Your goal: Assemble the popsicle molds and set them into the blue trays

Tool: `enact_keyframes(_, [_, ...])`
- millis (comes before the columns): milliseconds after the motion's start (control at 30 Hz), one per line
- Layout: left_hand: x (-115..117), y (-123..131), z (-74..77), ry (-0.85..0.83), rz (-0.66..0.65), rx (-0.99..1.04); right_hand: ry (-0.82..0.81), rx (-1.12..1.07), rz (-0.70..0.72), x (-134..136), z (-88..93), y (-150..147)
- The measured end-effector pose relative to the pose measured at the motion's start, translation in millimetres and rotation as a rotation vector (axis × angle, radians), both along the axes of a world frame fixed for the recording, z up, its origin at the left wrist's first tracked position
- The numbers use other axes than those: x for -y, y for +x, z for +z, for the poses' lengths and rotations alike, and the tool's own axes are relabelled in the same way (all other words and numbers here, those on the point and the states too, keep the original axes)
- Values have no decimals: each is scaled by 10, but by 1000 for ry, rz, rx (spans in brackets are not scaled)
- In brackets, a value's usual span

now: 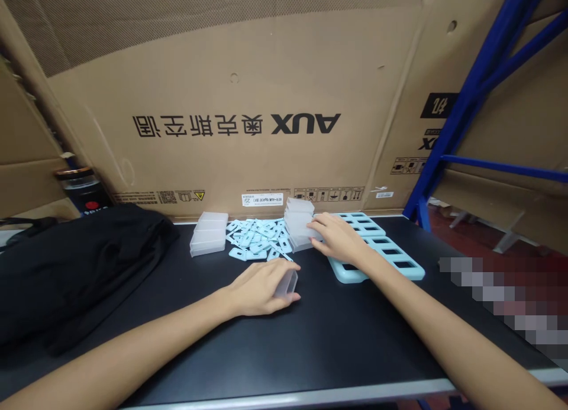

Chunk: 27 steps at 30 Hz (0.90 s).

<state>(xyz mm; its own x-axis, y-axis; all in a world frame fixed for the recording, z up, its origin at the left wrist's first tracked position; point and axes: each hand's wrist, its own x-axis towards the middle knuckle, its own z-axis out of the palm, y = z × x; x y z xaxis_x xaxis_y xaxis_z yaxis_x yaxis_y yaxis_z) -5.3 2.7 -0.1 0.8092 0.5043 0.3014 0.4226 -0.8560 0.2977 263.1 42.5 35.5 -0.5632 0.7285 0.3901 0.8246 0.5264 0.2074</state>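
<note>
The right row (298, 225) of clear boxes is just left of the right hand (339, 235), and its long way runs away from the person. The right hand is nearer to it. Its fingers are bent at the row's side; I cannot tell if they pinch. The left hand (260, 286) pinches a clear box (286, 286) between thumb and fingers, in front of the blue bits (255, 238) on the tabletop (310, 351). I count one held box, two rows with the left row (210, 232), and what look like two blue frames (349, 276). The bits are too many to count.
</note>
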Motion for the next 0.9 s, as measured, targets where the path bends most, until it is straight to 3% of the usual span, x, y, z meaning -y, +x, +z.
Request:
enact_keyframes(233, [-30,-4,93,-82,-5,120,-7,-157,75,182,164,36])
enact_keyframes(400, [-96,22,113,-16,-71,260,-10,-127,91,137,232,52])
enact_keyframes(567, [-159,57,73,90,-117,206,60,-195,37,-8,112,106])
enact_keyframes(900, [-172,74,62,115,-93,89,-51,-191,40,-98,-125,135])
